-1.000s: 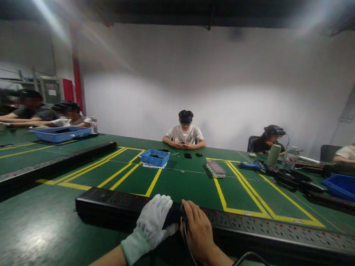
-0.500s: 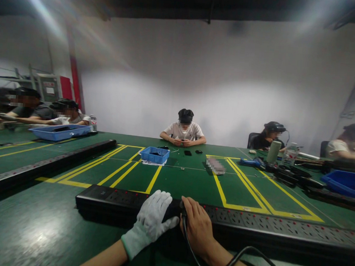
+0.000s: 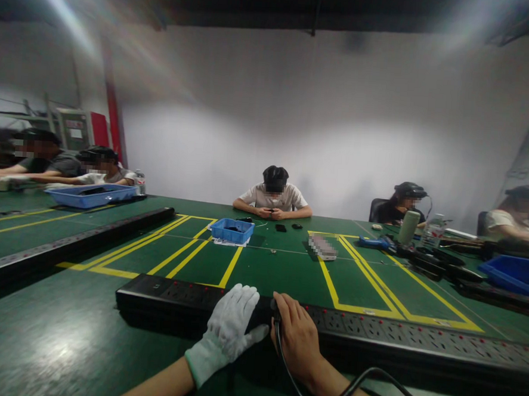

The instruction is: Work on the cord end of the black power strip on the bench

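A long black power strip (image 3: pixel 417 337) with rows of sockets and small red lights lies across the green table in front of me. My left hand (image 3: pixel 232 324), in a white glove, rests flat on top of it, fingers stretched out and thumb apart. Just to its right, my bare right hand (image 3: pixel 298 337) is closed around a black plug (image 3: pixel 277 309) at the strip's sockets. The fingers hide most of the plug, and I cannot tell how deep it sits. From it a black cable (image 3: pixel 299 394) loops down across my right wrist toward the lower right.
Yellow tape lines (image 3: pixel 231 267) mark the table. Beyond the strip are a small blue bin (image 3: pixel 232 232) and a blurred-out item (image 3: pixel 322 247). A second power strip (image 3: pixel 87 235) runs along the left. Bottles, tools and a blue tray (image 3: pixel 517 274) stand at right. Several people sit around.
Both hands stay in place on the strip, with only a slight shift of the whole view. The person across the table has leaned a little lower.
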